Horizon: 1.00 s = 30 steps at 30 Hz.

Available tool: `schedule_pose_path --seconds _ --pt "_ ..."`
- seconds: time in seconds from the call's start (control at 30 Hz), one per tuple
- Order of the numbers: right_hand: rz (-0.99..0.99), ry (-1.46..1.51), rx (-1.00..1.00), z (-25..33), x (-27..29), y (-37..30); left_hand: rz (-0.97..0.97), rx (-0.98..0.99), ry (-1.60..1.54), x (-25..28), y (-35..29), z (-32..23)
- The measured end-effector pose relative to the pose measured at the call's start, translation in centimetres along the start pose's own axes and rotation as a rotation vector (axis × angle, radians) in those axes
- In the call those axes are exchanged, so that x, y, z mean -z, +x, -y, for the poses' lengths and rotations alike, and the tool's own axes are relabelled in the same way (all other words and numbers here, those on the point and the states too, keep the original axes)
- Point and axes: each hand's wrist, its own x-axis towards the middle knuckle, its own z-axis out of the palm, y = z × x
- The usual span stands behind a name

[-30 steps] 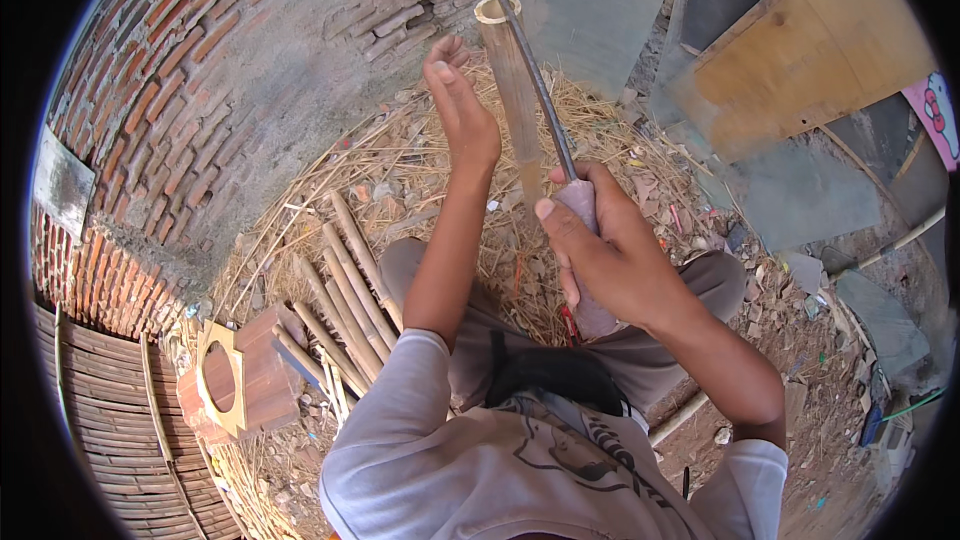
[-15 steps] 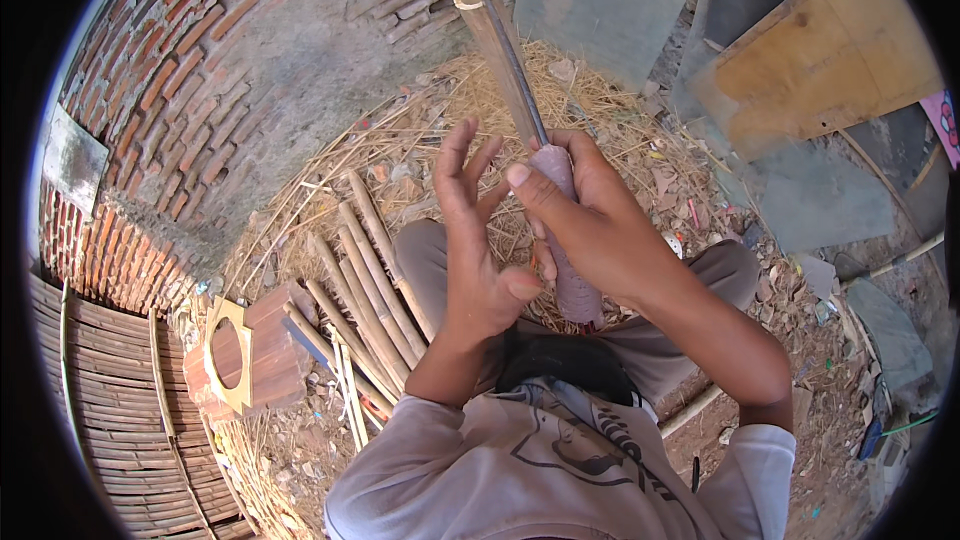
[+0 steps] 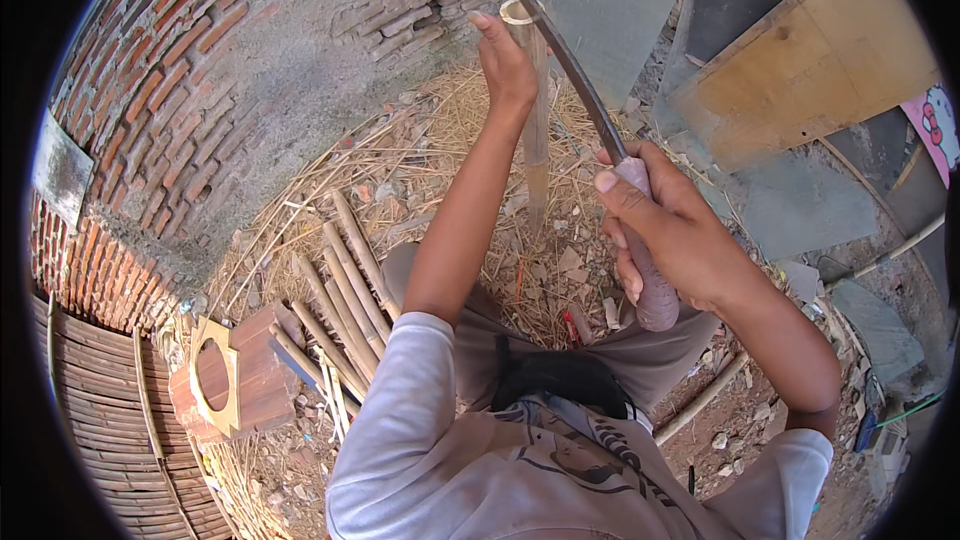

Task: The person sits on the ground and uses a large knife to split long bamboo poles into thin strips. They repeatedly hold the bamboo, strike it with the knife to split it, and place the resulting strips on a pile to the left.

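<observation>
My right hand is closed around the thick, greyish-purple handle of a machete, thumb laid along the handle. The long dark blade slants up and left, passing in front of the open top of a bamboo pole; I cannot tell whether they touch. The pole stands nearly upright before me, its hollow, pale-rimmed end uppermost. My left hand grips the pole's left side just below that end. Its thumb points up, and its other fingers are mostly hidden.
Several cut bamboo lengths lie left of my crossed legs. Beyond them is a brown board with a yellowish frame on it. Straw and chips litter the ground below a brick wall. Flat panels lean at the right.
My left hand has moved forward from near the machete handle to the bamboo's upper end. The pole has become more upright. My right hand has shifted right with the machete.
</observation>
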Motion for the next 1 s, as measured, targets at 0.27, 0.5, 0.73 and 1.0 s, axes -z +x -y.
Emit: schedule_pose_path --seconds 0.27,0.5,0.73,1.0 --pt "-0.115 0.141 0.017 -0.3 1.5 -0.2 0.241 0.039 0.201 -4.9 0.2 -1.2" --pt "-0.127 0.326 0.069 -0.5 -0.5 2.5 0.38 0.073 0.099 -5.8 4.4 3.5" --pt "-0.169 0.195 0.133 -1.3 0.3 2.8 0.317 0.073 0.035 -4.5 4.0 2.2" --pt "-0.205 0.047 0.101 -1.0 3.2 2.3 0.397 -0.174 0.022 -1.9 0.5 5.9"
